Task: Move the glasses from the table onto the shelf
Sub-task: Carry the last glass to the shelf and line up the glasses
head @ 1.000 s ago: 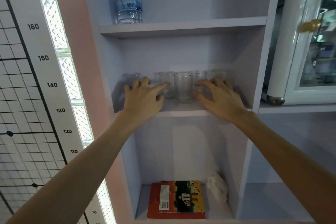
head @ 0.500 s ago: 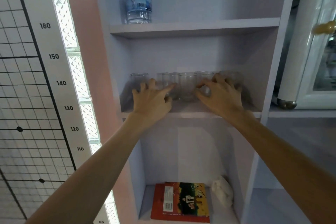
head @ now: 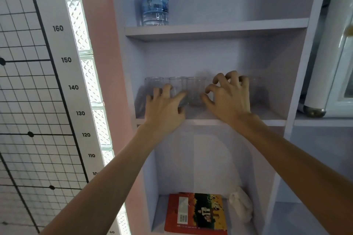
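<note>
Several clear glasses stand in a row on the middle shelf (head: pixel 267 115) of a pale cabinet. The leftmost glass (head: pixel 153 84) is free; a second glass (head: pixel 177 87) is partly behind my left hand (head: pixel 164 109), whose fingers spread in front of it. The middle glass (head: pixel 196 91) stands between both hands. My right hand (head: pixel 228 97) is clawed with fingers apart, over glasses I can barely see; a faint glass (head: pixel 257 89) shows to its right. Neither hand clearly grips a glass.
A water bottle (head: pixel 155 0) stands on the upper shelf. A red book (head: pixel 196 213) and a white crumpled object (head: pixel 240 206) lie on the bottom shelf. A height chart (head: pixel 63 59) hangs on the left; a white glass-door cabinet (head: pixel 336 63) stands on the right.
The view has shifted so the shelf sits further right. The middle glass now stands back in line with the others. My right hand's fingers have curled up and lifted.
</note>
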